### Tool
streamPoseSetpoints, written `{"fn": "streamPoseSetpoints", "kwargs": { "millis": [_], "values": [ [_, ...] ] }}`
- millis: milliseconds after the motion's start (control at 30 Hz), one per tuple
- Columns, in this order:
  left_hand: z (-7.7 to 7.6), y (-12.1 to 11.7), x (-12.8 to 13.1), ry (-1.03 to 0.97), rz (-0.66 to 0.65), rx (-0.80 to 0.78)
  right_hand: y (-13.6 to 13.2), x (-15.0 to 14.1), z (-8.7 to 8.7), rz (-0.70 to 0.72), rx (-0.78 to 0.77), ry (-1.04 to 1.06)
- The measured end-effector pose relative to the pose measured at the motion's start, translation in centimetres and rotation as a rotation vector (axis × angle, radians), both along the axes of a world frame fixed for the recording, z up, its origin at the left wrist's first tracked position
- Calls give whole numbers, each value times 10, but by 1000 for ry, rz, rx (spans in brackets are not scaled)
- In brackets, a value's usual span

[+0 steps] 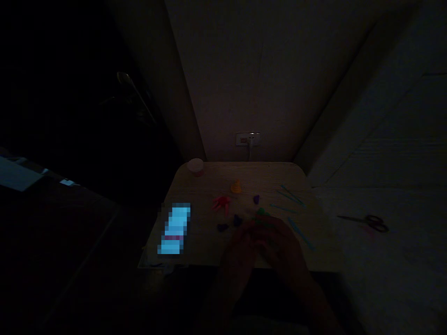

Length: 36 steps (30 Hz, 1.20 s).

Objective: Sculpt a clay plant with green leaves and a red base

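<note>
In dim light, my left hand [240,249] and my right hand [281,244] are close together over the front of the small table. Their fingers are curled inward and meet; whatever lies between them is hidden. Just beyond my right hand is a green piece [261,213], partly covered by the fingers. Dark purple lumps [237,220] lie left of the hands, and a smaller purple piece [256,199] is farther back. A red shape with pink leg-like strips [222,203] rests near an orange stacked shape [236,186].
A lit phone [174,229] lies at the table's left. Thin blue tools [301,233] are spread on the right. A round tub [196,167] stands at the back left corner. Scissors [375,223] lie beyond the right edge. A wall socket [248,139] holds a plug.
</note>
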<state>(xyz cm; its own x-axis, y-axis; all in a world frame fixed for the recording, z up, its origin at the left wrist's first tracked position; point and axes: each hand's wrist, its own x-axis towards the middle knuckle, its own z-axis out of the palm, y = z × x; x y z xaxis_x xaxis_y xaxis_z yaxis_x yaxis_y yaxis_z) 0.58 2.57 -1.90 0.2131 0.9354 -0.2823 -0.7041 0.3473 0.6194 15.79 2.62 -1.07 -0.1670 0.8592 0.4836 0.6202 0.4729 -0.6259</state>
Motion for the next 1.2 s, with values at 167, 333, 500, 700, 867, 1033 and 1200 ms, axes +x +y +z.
{"fn": "streamPoseSetpoints", "kwargs": {
  "millis": [167, 333, 500, 700, 867, 1033, 1200],
  "values": [
    [6, 0, 4, -11, -18, -47, -2, 2, 2, -15, 49, 17],
    [6, 6, -3, 98, 7, -99, -3, 4, 4, 26, 70, 10],
    [-16, 10, -4, 202, 15, -88, -1, 6, 7, 69, 128, -29],
    [-7, 6, -6, 149, -30, -48, -1, 4, 14, 90, 136, -4],
    [-21, 14, -6, 208, 10, -92, 0, 6, 15, 114, 129, -3],
    [-42, 20, -8, 218, 75, -67, 0, 4, 14, 124, 91, 3],
    [-35, 15, -9, 248, 59, -37, 0, 0, 15, 182, 63, 13]
  ]
}}
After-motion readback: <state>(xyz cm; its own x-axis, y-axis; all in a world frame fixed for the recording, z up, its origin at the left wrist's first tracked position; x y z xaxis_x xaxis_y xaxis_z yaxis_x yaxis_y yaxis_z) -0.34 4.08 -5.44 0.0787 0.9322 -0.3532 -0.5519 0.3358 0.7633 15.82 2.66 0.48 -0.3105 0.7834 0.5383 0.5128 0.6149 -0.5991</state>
